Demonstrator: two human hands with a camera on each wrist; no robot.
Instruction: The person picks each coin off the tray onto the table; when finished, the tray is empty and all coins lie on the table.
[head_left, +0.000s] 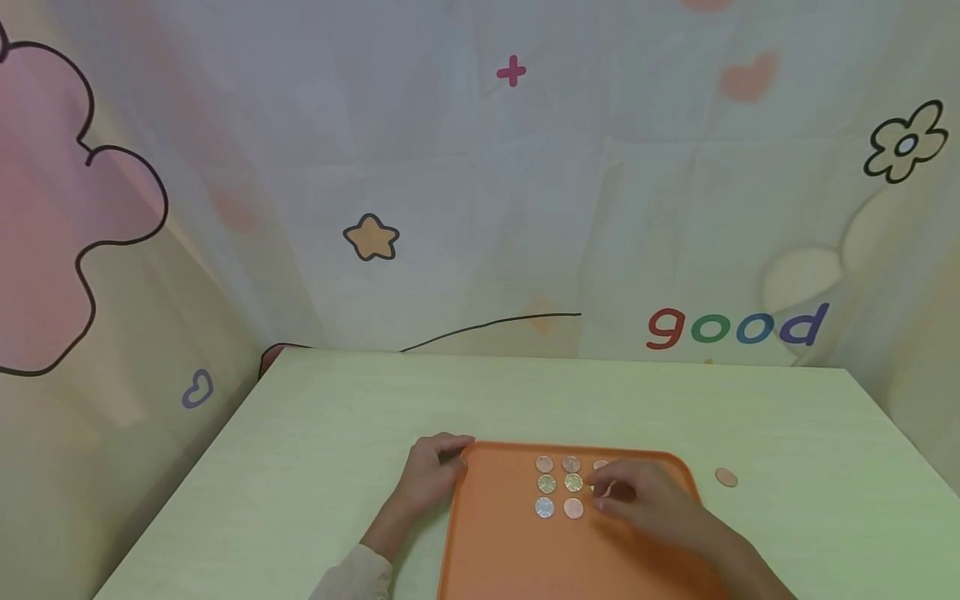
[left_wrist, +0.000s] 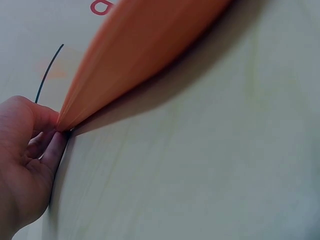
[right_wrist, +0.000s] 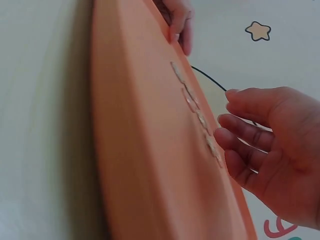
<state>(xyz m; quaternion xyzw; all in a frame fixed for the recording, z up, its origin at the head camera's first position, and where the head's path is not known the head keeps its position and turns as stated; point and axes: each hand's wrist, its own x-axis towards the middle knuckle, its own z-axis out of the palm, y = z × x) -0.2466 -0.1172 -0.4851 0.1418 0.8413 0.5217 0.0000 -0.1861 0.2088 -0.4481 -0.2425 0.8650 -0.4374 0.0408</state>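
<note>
An orange tray [head_left: 510, 550] lies on the table with several coins on it, set out in rows near its far edge. My left hand [head_left: 431, 471] holds the tray's far left corner; the left wrist view shows the thumb and fingers [left_wrist: 47, 120] pinching the rim. Over the right side of the coins hovers my right hand [head_left: 652, 500], its fingers loosely bent and spread, with no coin visible between them in the right wrist view. Closest to its fingertips is a gold-coloured coin [head_left: 573, 482]. Below that lies a copper-coloured coin [head_left: 573, 508]. The hand partly hides another coin [head_left: 601, 466].
A single copper-coloured coin [head_left: 726, 477] lies on the pale table [head_left: 360, 400], to the right of the tray. Behind the table hangs a printed curtain [head_left: 450, 167] with a star, a flower and the word "good".
</note>
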